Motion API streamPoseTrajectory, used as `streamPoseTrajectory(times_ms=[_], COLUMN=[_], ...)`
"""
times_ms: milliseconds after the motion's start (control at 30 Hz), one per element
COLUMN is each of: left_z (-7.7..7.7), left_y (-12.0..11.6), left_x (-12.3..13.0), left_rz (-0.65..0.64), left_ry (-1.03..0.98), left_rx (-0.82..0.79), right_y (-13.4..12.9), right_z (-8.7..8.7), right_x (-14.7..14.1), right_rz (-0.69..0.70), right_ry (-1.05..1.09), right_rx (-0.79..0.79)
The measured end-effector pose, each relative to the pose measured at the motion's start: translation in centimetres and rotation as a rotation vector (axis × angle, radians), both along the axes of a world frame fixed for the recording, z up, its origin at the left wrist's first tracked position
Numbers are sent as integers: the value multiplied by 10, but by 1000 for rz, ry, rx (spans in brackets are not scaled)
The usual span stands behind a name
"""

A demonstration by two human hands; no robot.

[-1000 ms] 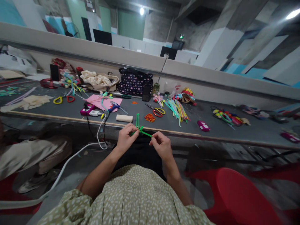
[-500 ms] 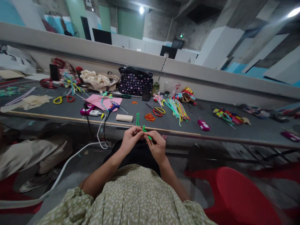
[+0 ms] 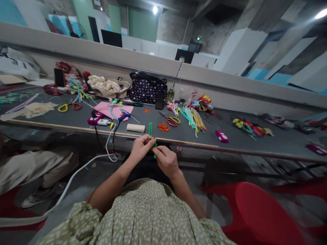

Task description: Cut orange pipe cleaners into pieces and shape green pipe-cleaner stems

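Just in front of the table's near edge, my left hand and my right hand meet with closed fingertips on a small bent green pipe cleaner. Its lower end sticks out below the fingers; the middle is partly hidden by them. On the table beyond lie two straight green pipe cleaners, side by side. To their right sits a small pile of orange bits, with red-and-yellow-handled scissors behind it. A cream roll lies to their left.
A blue glue gun rests on pink paper. White and black cables hang over the edge near a purple box. Coloured pipe cleaners lie right of the scissors. A dark dotted bag stands behind. A red stool is at right; another person's leg at left.
The green pipe cleaner has turned from slanting to nearly upright between my fingers. Both hands have shifted slightly left, and my right hand has rolled with its back more upward.
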State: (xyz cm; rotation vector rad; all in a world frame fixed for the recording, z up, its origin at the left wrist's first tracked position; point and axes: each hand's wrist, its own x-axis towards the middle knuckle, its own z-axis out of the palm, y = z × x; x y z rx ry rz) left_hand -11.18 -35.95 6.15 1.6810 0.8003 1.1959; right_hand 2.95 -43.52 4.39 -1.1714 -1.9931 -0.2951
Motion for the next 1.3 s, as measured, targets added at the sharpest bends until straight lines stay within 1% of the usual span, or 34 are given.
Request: streamPoseTrajectory(times_ms=[200,367,467,600,733,833,900,967,1033,1100,1200,1300], left_z=[3,5,6,5,3,4,4,3,2,0,2,6], left_y=[2,4,6,8,9,6,4,1,0,-2,-3,-5], left_x=[-2,-3,-5,-9,-13,-13,-11,-7,-3,0,2,1], left_rz=[-35,-65,-108,-263,-384,-409,-399,-384,-379,-387,-389,-375], left_ry=[50,42,-9,-123,-214,-274,-298,-309,-313,-310,-269,-176], left_rx=[-33,-46,-128,-290,-413,-437,-441,-451,-459,-446,-379,-311], right_y=[-2,-2,-4,-8,-12,-13,-12,-11,-10,-9,-9,-9], right_z=[0,-1,-2,2,9,11,10,9,9,10,13,15], right_x=[-2,-2,0,3,2,2,2,3,4,5,6,6], right_rz=[-10,21,75,139,157,114,70,37,12,-7,-15,-6], right_ry=[-77,-44,69,284,500,663,780,840,802,707,590,550], right_rx=[-5,-7,-19,-73,-91,-139,-175,-179,-143,-77,-3,23])
